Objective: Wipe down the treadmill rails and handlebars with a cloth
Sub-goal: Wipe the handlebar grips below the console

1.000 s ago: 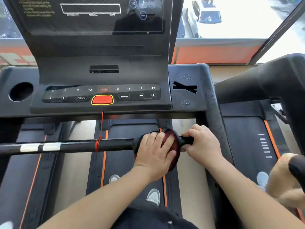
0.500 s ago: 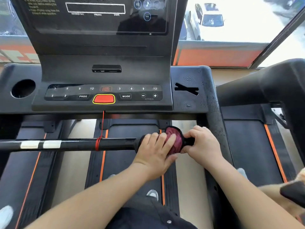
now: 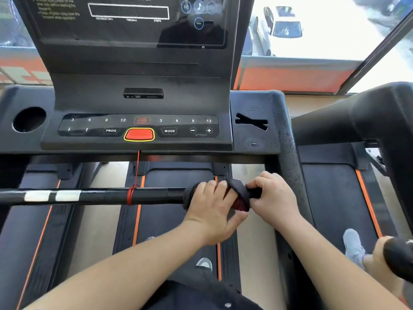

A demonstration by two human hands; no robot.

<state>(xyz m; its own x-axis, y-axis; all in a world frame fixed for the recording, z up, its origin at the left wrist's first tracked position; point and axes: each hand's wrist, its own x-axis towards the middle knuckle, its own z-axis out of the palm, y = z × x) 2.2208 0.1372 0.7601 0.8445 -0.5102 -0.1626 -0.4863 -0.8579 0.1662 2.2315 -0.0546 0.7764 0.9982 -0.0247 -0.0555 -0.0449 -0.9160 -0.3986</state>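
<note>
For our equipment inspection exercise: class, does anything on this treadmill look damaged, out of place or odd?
Two things. White tape patches wrap the black handlebar near its left end, which suggests a repair. Speckles, perhaps droplets or wear, dot the console's right wing beside the cross-shaped slot.

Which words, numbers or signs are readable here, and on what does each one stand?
"PROG": PROG button, control panel.
"MODE": MODE button.
"SPEED": below the plus key.
"3 6 9 12": twice, panel's top row.
"STOP START": faint, between those numbers.
Display print: too blurred to read.
</note>
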